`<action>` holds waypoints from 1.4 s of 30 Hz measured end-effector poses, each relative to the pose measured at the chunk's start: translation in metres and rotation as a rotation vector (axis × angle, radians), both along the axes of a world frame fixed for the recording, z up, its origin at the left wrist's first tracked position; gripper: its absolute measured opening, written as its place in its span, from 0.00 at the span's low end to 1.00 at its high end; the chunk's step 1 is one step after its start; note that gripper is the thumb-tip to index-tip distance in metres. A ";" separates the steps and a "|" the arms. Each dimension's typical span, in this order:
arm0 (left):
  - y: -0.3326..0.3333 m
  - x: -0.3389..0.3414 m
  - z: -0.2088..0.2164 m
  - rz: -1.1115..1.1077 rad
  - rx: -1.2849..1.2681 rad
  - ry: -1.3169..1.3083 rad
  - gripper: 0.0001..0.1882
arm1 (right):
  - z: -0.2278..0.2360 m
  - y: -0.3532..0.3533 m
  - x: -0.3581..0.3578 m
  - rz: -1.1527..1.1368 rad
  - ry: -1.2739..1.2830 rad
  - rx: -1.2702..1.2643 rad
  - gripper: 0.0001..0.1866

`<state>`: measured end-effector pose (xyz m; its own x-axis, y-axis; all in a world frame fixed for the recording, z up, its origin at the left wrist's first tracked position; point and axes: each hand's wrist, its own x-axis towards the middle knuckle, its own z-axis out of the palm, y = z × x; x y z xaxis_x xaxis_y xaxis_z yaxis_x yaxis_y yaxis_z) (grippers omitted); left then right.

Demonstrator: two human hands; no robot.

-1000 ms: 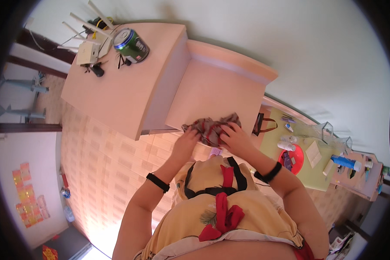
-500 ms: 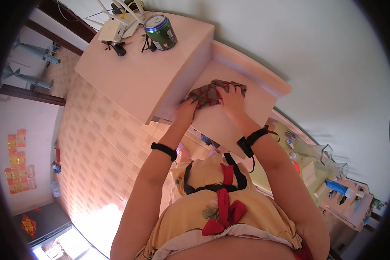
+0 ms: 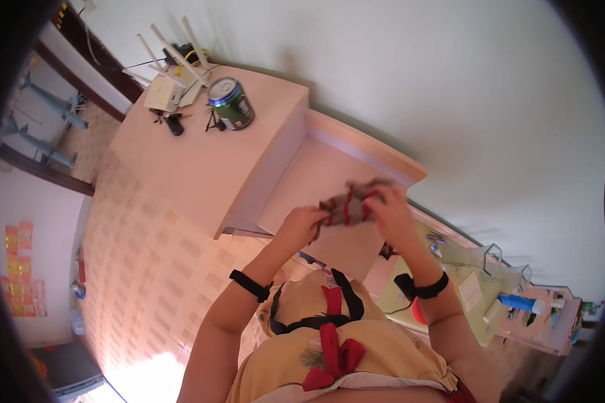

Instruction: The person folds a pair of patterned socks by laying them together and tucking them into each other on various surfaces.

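A crumpled grey-brown cloth with red stripes is stretched between my two hands, over the lower ledge of a pale pink cabinet. My left hand pinches its left end, fingers closed. At the right end, my right hand has its fingers closed on the fabric, slightly smeared by motion. The cloth appears lifted off the ledge. Black bands circle both my wrists.
On the higher cabinet top stand a green can with a blue rim, a white router with antennas, and small black items. To the right, a yellow-green table holds clear containers and a blue tube.
Both hands have gone from pressing the cloth on the ledge to holding it up by its ends, nearer to me. The view has shifted, so the cabinet appears lower.
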<state>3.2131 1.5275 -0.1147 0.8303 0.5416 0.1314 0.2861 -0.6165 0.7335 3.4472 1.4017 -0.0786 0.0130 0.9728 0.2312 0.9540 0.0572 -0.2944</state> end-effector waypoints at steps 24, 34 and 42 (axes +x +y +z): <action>0.058 0.004 -0.007 0.466 0.139 0.003 0.21 | -0.002 0.237 -0.035 0.059 -0.335 0.113 0.11; 0.032 0.037 -0.006 0.193 0.011 0.016 0.19 | -0.012 0.147 0.025 -0.036 -0.365 0.118 0.08; -0.024 0.128 -0.025 -0.208 0.029 -0.135 0.20 | -0.018 -0.031 0.094 -0.508 -0.028 -0.009 0.15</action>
<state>3.3413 1.5033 -0.1400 0.8974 0.3550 0.2621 0.0510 -0.6735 0.7374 3.5412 1.3706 -0.0964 0.4791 0.8470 0.2301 0.8681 -0.4184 -0.2671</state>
